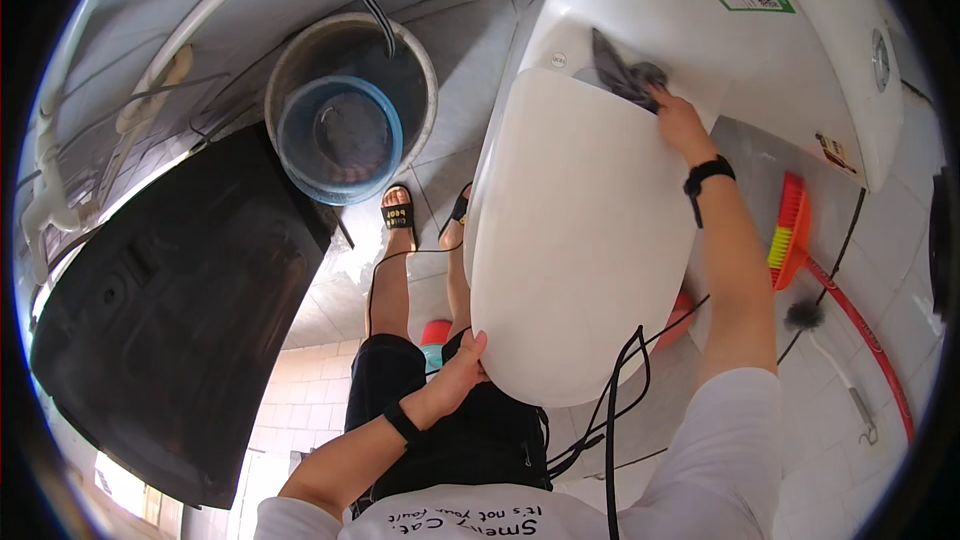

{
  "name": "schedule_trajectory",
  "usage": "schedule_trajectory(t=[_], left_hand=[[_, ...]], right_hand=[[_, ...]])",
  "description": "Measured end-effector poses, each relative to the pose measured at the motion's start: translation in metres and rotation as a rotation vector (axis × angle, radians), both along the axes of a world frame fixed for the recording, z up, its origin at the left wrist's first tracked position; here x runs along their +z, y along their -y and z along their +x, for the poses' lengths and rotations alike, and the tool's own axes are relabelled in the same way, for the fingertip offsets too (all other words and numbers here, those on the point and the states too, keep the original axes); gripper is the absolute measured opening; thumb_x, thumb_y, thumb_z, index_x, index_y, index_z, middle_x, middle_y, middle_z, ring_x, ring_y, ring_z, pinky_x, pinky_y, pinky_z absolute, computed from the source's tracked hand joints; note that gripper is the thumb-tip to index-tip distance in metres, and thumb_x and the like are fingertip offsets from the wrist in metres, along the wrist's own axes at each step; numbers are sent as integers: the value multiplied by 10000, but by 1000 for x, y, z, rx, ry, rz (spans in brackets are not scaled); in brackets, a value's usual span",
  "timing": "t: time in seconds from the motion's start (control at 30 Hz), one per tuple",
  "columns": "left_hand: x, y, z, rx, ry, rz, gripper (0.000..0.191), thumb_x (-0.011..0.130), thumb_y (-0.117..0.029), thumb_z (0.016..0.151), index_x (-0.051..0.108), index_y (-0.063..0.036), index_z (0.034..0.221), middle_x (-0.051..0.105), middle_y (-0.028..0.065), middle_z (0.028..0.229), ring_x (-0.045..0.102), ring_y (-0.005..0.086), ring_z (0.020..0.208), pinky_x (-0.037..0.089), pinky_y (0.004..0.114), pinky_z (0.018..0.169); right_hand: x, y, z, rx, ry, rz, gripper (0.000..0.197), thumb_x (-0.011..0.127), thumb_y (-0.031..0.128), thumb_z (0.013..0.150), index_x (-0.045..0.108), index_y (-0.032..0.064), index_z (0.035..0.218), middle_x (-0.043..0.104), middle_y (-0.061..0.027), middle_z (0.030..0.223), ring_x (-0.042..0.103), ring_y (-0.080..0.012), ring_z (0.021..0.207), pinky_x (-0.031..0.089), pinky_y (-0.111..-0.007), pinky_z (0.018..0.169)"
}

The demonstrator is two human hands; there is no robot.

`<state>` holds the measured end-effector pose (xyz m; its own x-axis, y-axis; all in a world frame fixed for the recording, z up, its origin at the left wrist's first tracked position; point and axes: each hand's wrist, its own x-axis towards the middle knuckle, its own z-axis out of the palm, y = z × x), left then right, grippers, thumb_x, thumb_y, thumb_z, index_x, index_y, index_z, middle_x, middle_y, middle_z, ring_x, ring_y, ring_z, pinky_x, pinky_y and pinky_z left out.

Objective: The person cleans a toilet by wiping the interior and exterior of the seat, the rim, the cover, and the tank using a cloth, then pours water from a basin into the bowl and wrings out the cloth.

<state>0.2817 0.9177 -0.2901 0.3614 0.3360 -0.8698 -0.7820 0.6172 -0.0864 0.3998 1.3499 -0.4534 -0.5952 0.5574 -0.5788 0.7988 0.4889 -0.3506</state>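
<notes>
A white toilet with its lid [581, 240] down stands before me. My right hand [679, 124] grips a dark grey cloth [622, 79], pressed against the ceramic just behind the lid's hinge end. At the lid's rounded front edge, on the left side, is my left hand [465, 367], its thumb on top and its fingers partly hidden beneath the rim. The white cistern [645, 0] rises beyond the lid and bears a green-edged label.
A blue basin [390, 120] sits in a larger round tub [426, 64] at upper left. Below it leans a black panel [172, 322]. An orange-red broom [793, 232] and a toilet brush [806, 315] lie at right. Black cords [615, 420] hang close to the lid. White pipes [202, 19] run along the wall.
</notes>
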Motion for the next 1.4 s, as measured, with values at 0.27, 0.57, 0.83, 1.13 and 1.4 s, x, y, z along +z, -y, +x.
schedule_trajectory(t=[0.27,0.57,0.83,1.13,1.4], left_hand=[[-3,0,-2,5,48,20,593,232,-492,956,229,-90,1392,379,77,1361,406,198,1217,345,381,992],[-2,-6,-5,-12,80,82,652,273,-556,926,128,-108,1377,319,77,1368,363,194,1242,337,404,997],[-2,3,-5,-3,69,50,635,228,-539,936,148,-107,1394,329,79,1380,366,201,1246,324,397,1008],[-1,-2,-1,2,57,80,598,222,-502,951,211,-76,1370,370,91,1351,399,202,1219,337,381,999],[-2,3,-3,-18,12,-16,564,225,-475,961,292,-63,1340,441,97,1303,451,205,1177,357,385,984]], right_hand=[[-18,-55,114,-220,540,58,349,508,226,789,616,-19,1012,588,-245,1032,547,-394,978,428,-428,843],[37,-4,68,-367,-431,111,298,548,139,717,542,-28,964,524,-188,1206,558,-329,950,461,-372,759],[85,146,-59,457,-266,-245,248,592,89,758,489,52,980,352,-135,1364,269,-362,1304,227,-526,1050],[31,83,-125,188,-403,-189,429,552,113,787,441,37,1195,451,-172,1234,394,-359,1201,327,-487,992],[94,180,-84,633,-336,-272,343,621,200,773,525,88,1083,376,-129,1369,316,-330,1287,366,-439,953]])
